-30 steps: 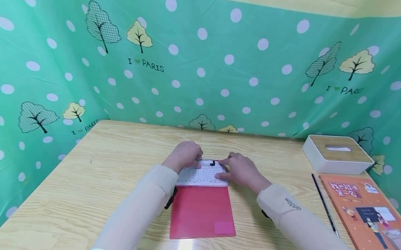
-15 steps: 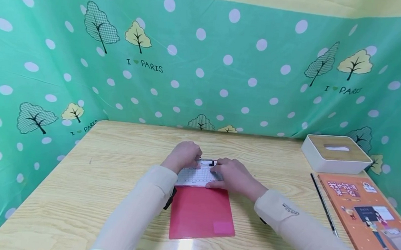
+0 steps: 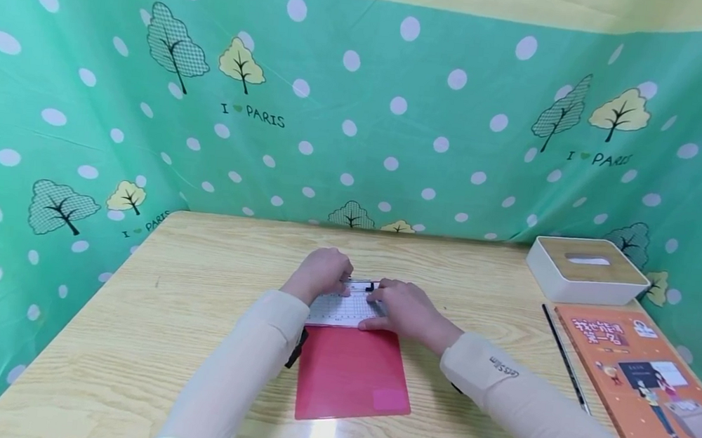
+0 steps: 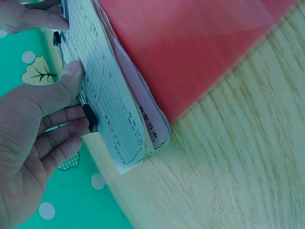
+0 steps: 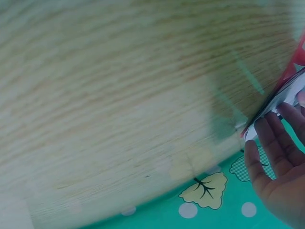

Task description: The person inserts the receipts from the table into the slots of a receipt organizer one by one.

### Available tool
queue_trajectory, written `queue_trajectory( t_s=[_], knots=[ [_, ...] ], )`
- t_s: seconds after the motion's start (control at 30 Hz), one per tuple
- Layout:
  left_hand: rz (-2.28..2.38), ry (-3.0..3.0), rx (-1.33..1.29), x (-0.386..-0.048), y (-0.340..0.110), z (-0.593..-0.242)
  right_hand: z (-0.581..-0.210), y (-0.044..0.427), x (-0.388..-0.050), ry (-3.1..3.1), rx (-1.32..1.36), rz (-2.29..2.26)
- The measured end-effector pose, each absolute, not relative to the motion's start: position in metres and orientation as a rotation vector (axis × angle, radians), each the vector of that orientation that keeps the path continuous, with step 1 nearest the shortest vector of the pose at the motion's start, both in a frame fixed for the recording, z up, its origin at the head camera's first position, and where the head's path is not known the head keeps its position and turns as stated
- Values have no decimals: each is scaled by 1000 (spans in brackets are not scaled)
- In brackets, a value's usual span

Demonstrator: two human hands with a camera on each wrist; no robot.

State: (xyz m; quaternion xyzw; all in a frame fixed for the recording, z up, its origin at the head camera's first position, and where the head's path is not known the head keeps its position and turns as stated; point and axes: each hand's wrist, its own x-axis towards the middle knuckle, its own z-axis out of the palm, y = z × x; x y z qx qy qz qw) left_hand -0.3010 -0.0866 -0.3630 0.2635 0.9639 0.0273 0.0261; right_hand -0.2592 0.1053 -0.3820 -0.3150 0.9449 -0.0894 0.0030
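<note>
A stack of printed forms [image 3: 337, 308] lies over the upper part of a red folder [image 3: 353, 374] in the middle of the table. Along its far edge runs a thin metal fastener bar [image 4: 82, 99] with black end pieces. My left hand [image 3: 322, 272] pinches the stack at that bar, thumb on top and fingers behind the edge, as the left wrist view [image 4: 45, 129] shows. My right hand [image 3: 408, 309] rests on the stack's right part, thumb near the lower edge and index finger by a black end piece. In the right wrist view, its fingers [image 5: 274, 143] look fairly straight against the papers.
At the right lie an orange book [image 3: 646, 381] and a slim dark pencil-like stick [image 3: 566, 358]. Behind them stands a white tissue box [image 3: 587, 273] with a wooden lid. A green patterned cloth [image 3: 360, 121] hangs behind the table.
My right hand has shifted left and slightly toward me over the forms, covering more of their right side. The left hand and folder have stayed nearly in place.
</note>
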Motion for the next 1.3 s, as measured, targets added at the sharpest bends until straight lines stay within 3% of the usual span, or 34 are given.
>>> queue_trajectory(
  t_s=[0.9,1.3],
  knots=[
    [13,2991,802,-302,-86,-366,-378,103,-262,2914,-917,-340],
    [60,2953,796,-286,-93,-366,-379,103,-258,2923,-915,-312]
  ],
)
